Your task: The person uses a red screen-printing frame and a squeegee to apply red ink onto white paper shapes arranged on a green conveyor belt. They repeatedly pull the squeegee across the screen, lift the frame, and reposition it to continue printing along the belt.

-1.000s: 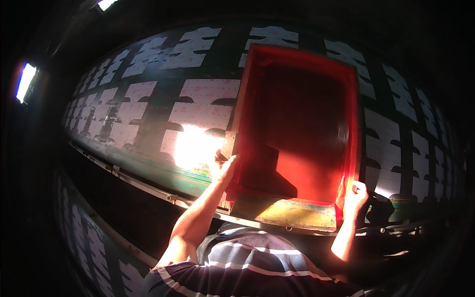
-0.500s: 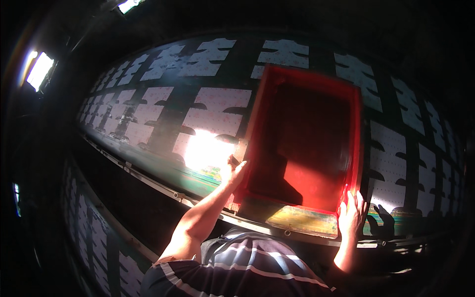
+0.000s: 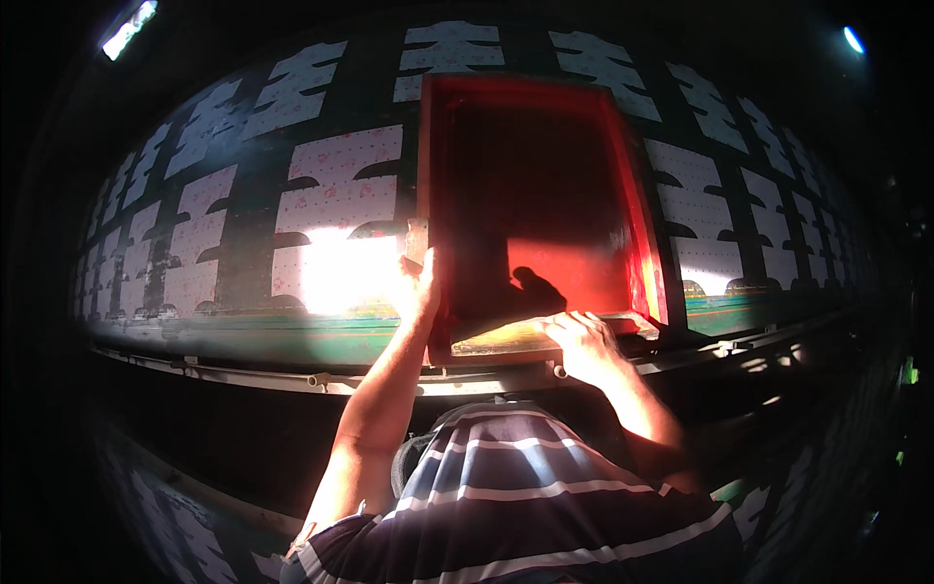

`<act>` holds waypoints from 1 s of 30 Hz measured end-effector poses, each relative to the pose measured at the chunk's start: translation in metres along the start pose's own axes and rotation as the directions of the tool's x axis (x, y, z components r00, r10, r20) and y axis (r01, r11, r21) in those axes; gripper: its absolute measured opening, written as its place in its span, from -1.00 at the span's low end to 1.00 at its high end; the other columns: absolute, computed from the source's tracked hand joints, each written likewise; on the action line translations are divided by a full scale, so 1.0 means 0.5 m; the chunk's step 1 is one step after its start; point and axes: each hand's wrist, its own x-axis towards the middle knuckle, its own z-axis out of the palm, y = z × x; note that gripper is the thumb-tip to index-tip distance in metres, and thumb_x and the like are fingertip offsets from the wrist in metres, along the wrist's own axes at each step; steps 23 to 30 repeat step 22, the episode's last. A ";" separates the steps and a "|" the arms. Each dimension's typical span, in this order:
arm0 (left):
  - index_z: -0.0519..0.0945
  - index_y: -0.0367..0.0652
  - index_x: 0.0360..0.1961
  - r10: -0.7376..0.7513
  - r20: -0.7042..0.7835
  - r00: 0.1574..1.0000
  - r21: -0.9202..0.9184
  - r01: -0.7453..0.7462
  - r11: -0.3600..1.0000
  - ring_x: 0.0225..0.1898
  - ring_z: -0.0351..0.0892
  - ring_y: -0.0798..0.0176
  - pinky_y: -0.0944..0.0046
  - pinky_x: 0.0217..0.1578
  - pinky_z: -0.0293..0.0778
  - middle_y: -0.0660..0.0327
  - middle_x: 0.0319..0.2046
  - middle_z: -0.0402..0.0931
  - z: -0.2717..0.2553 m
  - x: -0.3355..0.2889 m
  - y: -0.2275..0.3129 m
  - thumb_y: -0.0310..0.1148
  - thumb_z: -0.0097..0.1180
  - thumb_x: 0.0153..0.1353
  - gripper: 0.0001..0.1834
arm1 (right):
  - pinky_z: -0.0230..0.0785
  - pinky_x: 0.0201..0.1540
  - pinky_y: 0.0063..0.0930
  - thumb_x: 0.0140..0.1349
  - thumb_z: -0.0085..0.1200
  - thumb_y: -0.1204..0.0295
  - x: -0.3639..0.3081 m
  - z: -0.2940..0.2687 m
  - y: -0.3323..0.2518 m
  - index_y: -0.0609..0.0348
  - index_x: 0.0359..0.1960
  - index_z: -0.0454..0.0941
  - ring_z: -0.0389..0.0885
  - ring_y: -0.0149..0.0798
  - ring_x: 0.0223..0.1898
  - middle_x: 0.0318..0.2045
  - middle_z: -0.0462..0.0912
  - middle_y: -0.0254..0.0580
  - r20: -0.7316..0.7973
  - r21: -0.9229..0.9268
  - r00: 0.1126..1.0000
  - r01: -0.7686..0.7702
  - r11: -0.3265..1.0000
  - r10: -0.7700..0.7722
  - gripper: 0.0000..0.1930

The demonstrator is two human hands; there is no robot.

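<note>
A large red screen printing frame (image 3: 634, 219) lies over a long green table (image 3: 350, 343), its mesh part red and part in deep shadow. My left hand (image 3: 418, 289) is closed at the frame's left rail, thumb up, beside a small pale block (image 3: 417, 234); strong glare washes out some of its fingers. At the near end, my right hand (image 3: 584, 343) is bent over the yellow-stained strip (image 3: 501, 341) of the frame, fingers at its edge. The shadow of a hand falls on the red mesh.
Rows of pale printed fabric pieces (image 3: 341, 180) with curved cut-outs lie on both sides of the frame, more (image 3: 693, 200) to the right. A metal rail (image 3: 253, 378) with small round stops runs along the near edge. Behind me another table (image 3: 185, 526) carries similar pieces.
My right hand has gone from the frame's right rail to its near end, left of where it was. My left hand stays at the left rail. The view has turned.
</note>
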 end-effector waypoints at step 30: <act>0.43 -0.28 0.59 0.251 -0.056 0.966 -0.457 -0.248 0.854 0.61 0.34 -0.24 -0.14 0.64 0.18 -0.19 0.58 0.41 -0.013 -0.003 0.007 0.11 -0.15 0.76 -0.28 | 0.56 0.37 -0.16 -0.13 0.59 0.44 0.026 0.101 0.049 -0.12 0.29 0.79 0.75 -0.08 0.23 0.21 0.77 -0.28 -0.210 -0.202 0.977 -0.087 0.975 0.044 -0.24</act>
